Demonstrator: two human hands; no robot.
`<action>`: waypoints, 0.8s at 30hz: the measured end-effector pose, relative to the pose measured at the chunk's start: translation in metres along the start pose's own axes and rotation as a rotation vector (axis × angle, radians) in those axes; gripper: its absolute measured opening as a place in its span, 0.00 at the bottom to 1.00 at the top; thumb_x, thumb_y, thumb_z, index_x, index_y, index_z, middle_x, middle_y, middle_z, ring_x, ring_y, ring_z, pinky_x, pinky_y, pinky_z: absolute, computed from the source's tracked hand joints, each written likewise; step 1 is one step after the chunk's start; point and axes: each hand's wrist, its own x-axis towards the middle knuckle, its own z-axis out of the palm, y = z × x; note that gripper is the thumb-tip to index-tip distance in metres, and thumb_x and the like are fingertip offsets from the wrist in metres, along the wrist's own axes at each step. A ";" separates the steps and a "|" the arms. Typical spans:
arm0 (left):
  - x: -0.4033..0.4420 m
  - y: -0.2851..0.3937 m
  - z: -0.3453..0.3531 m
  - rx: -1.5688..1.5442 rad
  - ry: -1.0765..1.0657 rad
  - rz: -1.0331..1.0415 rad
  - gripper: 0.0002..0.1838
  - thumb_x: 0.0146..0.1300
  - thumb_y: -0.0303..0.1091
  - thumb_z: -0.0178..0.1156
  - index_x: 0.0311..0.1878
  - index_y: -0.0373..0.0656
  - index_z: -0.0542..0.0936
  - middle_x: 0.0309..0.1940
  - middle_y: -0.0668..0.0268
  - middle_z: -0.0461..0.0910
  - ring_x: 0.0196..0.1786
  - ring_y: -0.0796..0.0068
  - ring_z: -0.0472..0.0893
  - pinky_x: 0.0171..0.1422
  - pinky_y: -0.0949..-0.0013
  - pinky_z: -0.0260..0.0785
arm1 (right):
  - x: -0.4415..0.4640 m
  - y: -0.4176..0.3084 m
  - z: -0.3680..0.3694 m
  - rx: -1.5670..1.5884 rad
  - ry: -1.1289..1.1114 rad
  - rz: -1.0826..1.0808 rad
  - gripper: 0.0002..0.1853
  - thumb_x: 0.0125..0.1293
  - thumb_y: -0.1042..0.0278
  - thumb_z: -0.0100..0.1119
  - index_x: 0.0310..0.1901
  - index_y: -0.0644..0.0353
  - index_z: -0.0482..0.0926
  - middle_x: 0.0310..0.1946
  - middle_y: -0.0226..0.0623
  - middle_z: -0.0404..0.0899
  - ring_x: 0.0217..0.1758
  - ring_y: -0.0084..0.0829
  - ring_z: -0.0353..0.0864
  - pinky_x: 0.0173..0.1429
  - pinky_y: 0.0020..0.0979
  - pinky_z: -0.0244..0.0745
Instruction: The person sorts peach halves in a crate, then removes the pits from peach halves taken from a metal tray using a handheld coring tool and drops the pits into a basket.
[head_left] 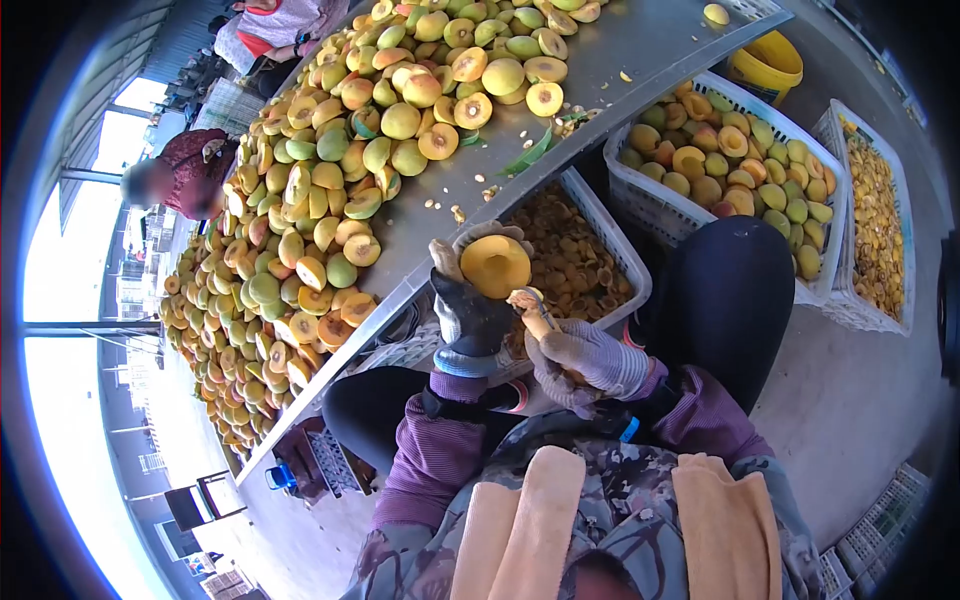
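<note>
My left hand point(472, 318), in a dark-palmed work glove, is closed around a peach half point(495, 266). The cut face is turned up, with a smooth round hollow in the middle. Just below it, my right hand point(590, 358), in a pale knit glove, grips a small pitting tool point(540, 325). A brown peach pit point(522, 298) shows at the tool's tip, apart from the hollow. Under both hands stands a crate point(632, 262) holding many brown pits. A large pile of peach halves point(330, 150) covers much of the metal table point(600, 60).
To the right are a white crate point(640, 190) of peach halves and another crate point(848, 285) of yellow pieces. A yellow bucket point(780, 65) stands behind them. The table edge slopes past my left hand. Other people point(200, 165) are across the table.
</note>
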 end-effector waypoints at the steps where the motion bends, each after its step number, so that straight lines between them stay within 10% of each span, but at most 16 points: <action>1: 0.002 0.001 -0.012 -0.032 0.026 0.004 0.37 0.67 0.68 0.45 0.53 0.38 0.75 0.46 0.53 0.80 0.48 0.55 0.81 0.52 0.57 0.75 | 0.001 0.000 -0.001 0.094 0.056 0.014 0.20 0.71 0.46 0.54 0.33 0.56 0.72 0.16 0.27 0.70 0.09 0.19 0.65 0.13 0.20 0.58; 3: -0.001 0.006 -0.024 -0.003 0.075 0.029 0.37 0.68 0.67 0.45 0.57 0.38 0.72 0.51 0.52 0.78 0.51 0.55 0.79 0.56 0.56 0.73 | 0.021 0.023 -0.008 0.284 0.550 0.027 0.18 0.68 0.46 0.58 0.36 0.53 0.73 0.17 0.25 0.71 0.11 0.19 0.65 0.14 0.20 0.58; 8: -0.004 0.016 -0.028 0.486 0.112 0.140 0.34 0.71 0.62 0.44 0.62 0.38 0.67 0.55 0.53 0.76 0.54 0.56 0.78 0.60 0.54 0.71 | 0.031 0.060 -0.038 0.303 0.595 0.330 0.15 0.67 0.48 0.59 0.35 0.50 0.74 0.20 0.25 0.71 0.15 0.21 0.68 0.20 0.26 0.64; 14: 0.039 0.010 0.061 -0.198 -0.225 -0.092 0.34 0.69 0.49 0.58 0.69 0.36 0.62 0.60 0.54 0.72 0.63 0.63 0.72 0.64 0.62 0.67 | 0.042 0.064 -0.043 0.223 0.682 0.293 0.16 0.68 0.48 0.58 0.39 0.52 0.71 0.21 0.25 0.69 0.16 0.23 0.68 0.21 0.28 0.65; 17: 0.078 0.031 0.044 0.876 -0.165 0.306 0.27 0.66 0.30 0.60 0.68 0.39 0.68 0.53 0.57 0.78 0.57 0.69 0.75 0.62 0.68 0.66 | 0.033 0.059 -0.048 0.254 0.683 0.208 0.17 0.69 0.48 0.57 0.39 0.53 0.70 0.20 0.27 0.69 0.16 0.23 0.69 0.21 0.29 0.66; 20: 0.130 0.063 -0.023 1.532 0.162 0.509 0.30 0.55 0.31 0.62 0.64 0.47 0.72 0.63 0.51 0.71 0.61 0.49 0.74 0.65 0.58 0.67 | 0.029 0.047 -0.045 0.235 0.703 0.140 0.16 0.69 0.50 0.58 0.37 0.54 0.71 0.19 0.28 0.70 0.15 0.25 0.69 0.20 0.30 0.65; 24: 0.179 0.106 -0.085 1.918 0.302 0.073 0.37 0.55 0.40 0.61 0.71 0.53 0.64 0.70 0.55 0.63 0.66 0.47 0.69 0.68 0.54 0.66 | 0.030 0.039 -0.041 0.251 0.693 0.104 0.15 0.67 0.52 0.60 0.35 0.55 0.72 0.19 0.30 0.70 0.14 0.25 0.68 0.19 0.29 0.66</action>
